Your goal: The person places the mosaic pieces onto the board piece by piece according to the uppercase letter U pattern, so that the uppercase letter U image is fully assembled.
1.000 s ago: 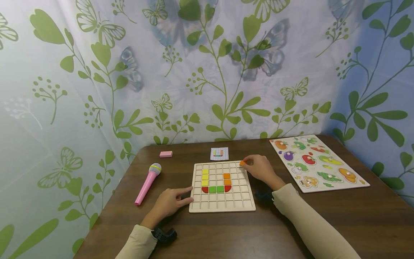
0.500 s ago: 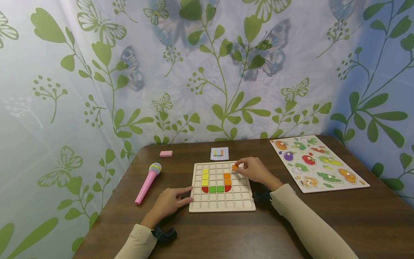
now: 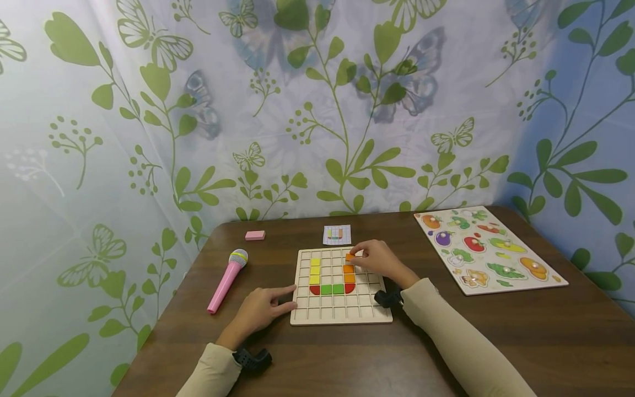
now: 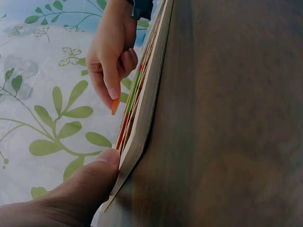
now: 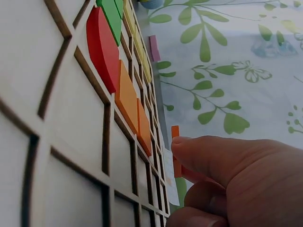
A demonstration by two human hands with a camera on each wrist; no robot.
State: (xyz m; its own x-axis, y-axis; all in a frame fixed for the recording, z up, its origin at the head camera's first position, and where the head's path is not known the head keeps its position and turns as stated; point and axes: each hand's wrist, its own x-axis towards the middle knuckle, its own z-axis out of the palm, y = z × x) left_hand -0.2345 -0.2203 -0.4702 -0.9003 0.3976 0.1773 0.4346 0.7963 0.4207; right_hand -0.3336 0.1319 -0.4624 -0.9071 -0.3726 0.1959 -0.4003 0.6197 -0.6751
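Note:
My right hand pinches an orange square tile between thumb and finger, just over the board, behind two orange tiles set in its grid. The wooden grid board lies flat on the table. In its cells sit a column of yellow tiles, two green tiles and two red rounded corner tiles, forming a U. My left hand rests at the board's left edge, fingers spread, thumb touching the rim in the left wrist view.
Behind the board lies a small paper card with a coloured U on a grid. A pink microphone and a pink block lie to the left. A vegetable puzzle board is at the right. A patterned curtain hangs behind the table.
My right hand has carried the orange tile leftward from the board's far right corner to behind the two orange tiles. My left hand has stayed in place.

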